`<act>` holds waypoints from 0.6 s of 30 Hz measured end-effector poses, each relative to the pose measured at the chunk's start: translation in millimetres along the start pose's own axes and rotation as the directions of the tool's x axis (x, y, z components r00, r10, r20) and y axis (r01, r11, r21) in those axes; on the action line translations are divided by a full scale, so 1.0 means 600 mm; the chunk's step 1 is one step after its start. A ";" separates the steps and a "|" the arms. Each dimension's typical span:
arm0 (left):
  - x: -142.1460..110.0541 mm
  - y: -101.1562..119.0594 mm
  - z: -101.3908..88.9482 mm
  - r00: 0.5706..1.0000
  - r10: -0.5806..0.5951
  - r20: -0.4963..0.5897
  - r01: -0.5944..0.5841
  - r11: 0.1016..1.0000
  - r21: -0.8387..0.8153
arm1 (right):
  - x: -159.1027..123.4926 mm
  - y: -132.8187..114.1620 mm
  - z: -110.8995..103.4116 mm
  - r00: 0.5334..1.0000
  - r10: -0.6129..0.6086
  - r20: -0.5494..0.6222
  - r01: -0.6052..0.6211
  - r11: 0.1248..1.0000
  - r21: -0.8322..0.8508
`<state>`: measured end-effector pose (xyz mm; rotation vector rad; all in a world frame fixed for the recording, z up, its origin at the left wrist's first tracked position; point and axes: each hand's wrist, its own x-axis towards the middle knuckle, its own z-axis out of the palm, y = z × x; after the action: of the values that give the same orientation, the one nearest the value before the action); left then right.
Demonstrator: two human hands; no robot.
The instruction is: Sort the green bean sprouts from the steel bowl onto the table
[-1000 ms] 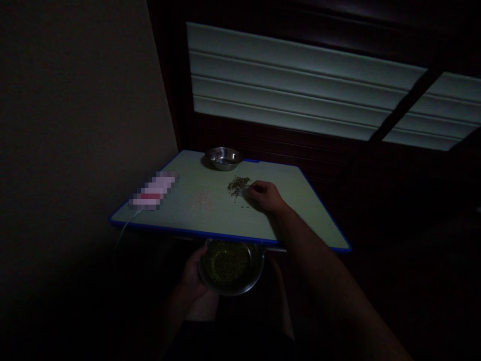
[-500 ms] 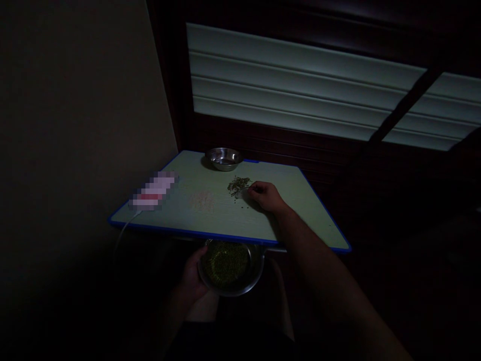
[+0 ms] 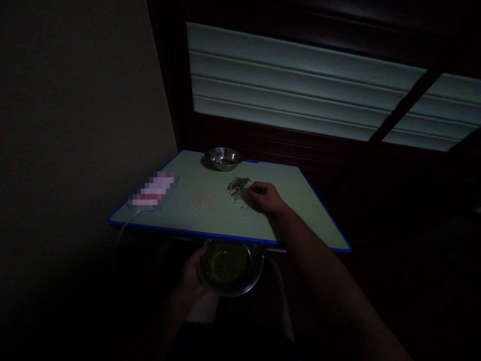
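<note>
My left hand (image 3: pixel 193 276) is closed on the rim of a steel bowl (image 3: pixel 248 288), held below the table's front edge. Small green beans (image 3: pixel 225 263), which look like mung beans, lie inside it. Over the table my right hand (image 3: pixel 266 196) is closed in a pinch on a small spoon (image 3: pixel 242 192), whose head is dim and hard to make out. The spoon's tip meets a loose pile of dark green beans (image 3: pixel 238 184) spread on the tabletop. To the left of the pile is a thin patch of pale grains (image 3: pixel 202 199).
The pale table (image 3: pixel 300 220) has a blue edge. At its back stands a second steel bowl (image 3: pixel 224 159). A blurred-out pink object (image 3: pixel 154 191) with a white cable (image 3: pixel 124 228) lies on the left, near the wall (image 3: pixel 86 100). A dark slatted door (image 3: pixel 285 85) rises behind. The light is very dim.
</note>
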<state>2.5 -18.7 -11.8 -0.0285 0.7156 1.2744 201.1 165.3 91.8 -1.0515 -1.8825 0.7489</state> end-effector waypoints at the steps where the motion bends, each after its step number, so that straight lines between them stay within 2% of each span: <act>1: -0.001 0.000 0.000 1.000 -0.005 -0.006 0.005 1.000 0.001 | 0.000 0.000 0.000 1.000 0.002 -0.001 -0.002 1.000 0.002; 7: -0.005 0.002 0.007 1.000 -0.016 -0.002 0.016 1.000 -0.007 | -0.002 -0.005 -0.001 1.000 -0.017 0.021 0.017 1.000 0.015; 18: -0.012 0.001 0.024 0.995 0.014 -0.103 -0.011 0.999 0.035 | -0.002 -0.014 0.005 0.994 0.048 0.100 -0.057 0.994 0.092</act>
<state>7.8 -18.7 3.3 -0.0621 0.8280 1.2793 195.4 159.9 96.5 -1.0238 -1.8874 0.9260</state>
